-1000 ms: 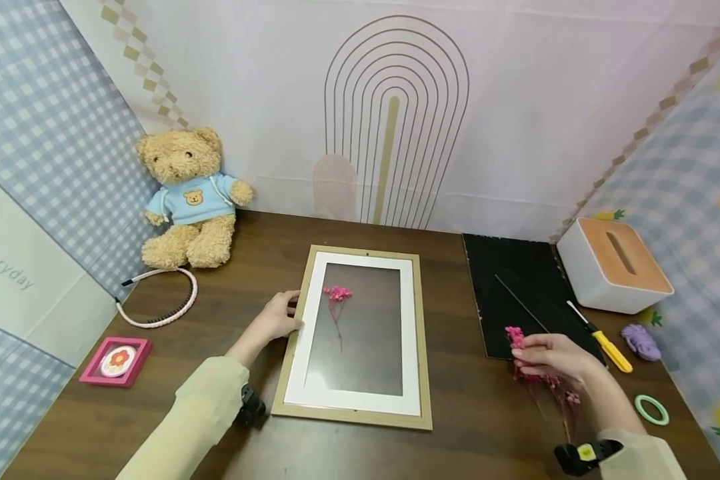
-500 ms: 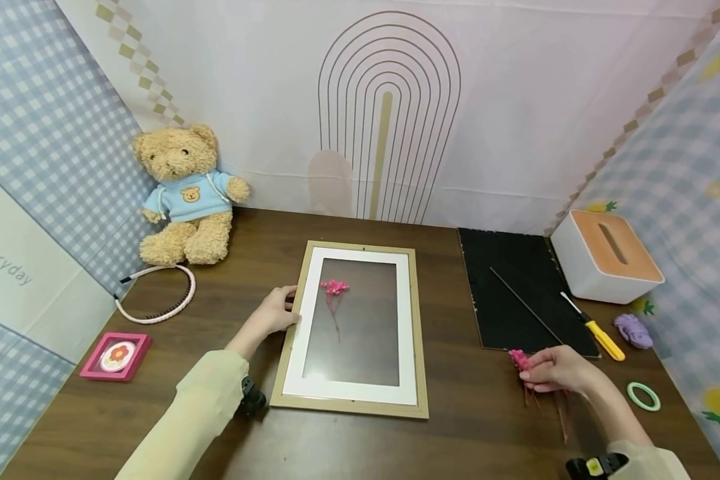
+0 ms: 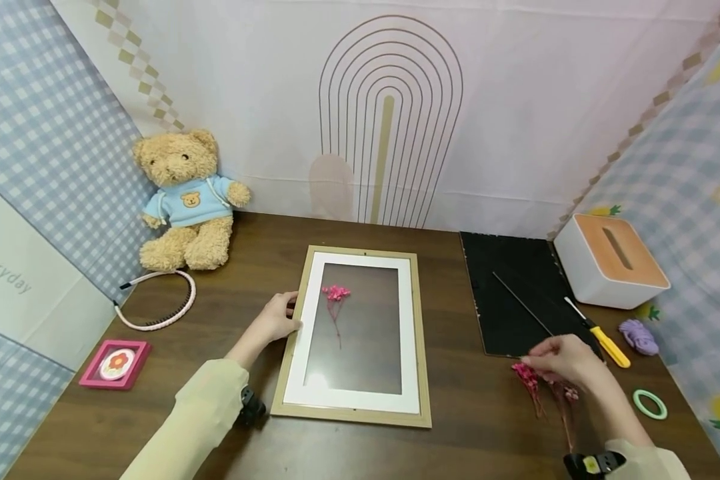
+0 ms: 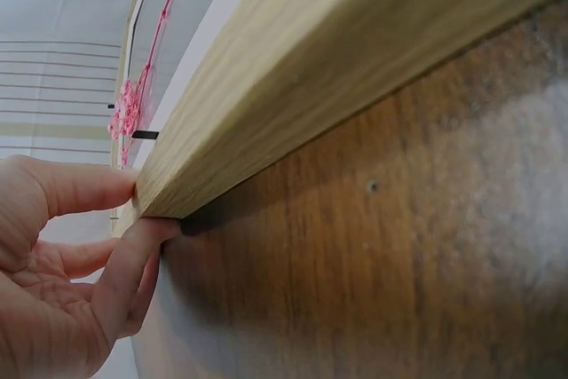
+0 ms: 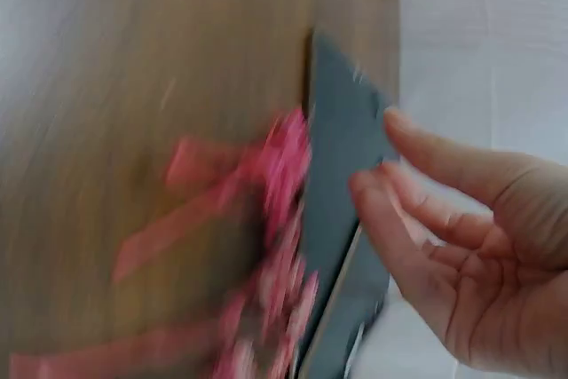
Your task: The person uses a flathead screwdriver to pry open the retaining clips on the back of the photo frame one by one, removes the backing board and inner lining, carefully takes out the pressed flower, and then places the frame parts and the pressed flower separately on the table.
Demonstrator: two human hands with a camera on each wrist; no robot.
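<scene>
My left hand [image 3: 278, 317] grips the left edge of a light wooden picture frame [image 3: 354, 418], thumb above and fingers beneath, as the left wrist view shows on the frame's side [image 4: 266, 104]. Inside the frame's white mat lies one pink dried flower sprig [image 3: 336, 293] at the upper left. At the right, my right hand [image 3: 567, 360] hovers over loose pink dried flower sprigs [image 3: 527, 377] on the table. In the right wrist view its thumb and fingers stand apart with nothing between them. The pink flower heads [image 5: 288, 157] there are blurred, just off the fingertips.
A black backing board [image 3: 510, 287] with a thin rod [image 3: 516, 297] lies behind the right hand. Around it are a yellow screwdriver [image 3: 609, 347], tissue box [image 3: 618, 267], purple yarn [image 3: 639, 337] and green ring [image 3: 650, 405]. A teddy bear [image 3: 186, 200], headband [image 3: 186, 307] and pink box [image 3: 115, 365] stand left.
My right hand lowered a pink dried flower sprig towards the table, then let go of it and rose slightly. The left hand stays on the picture frame.
</scene>
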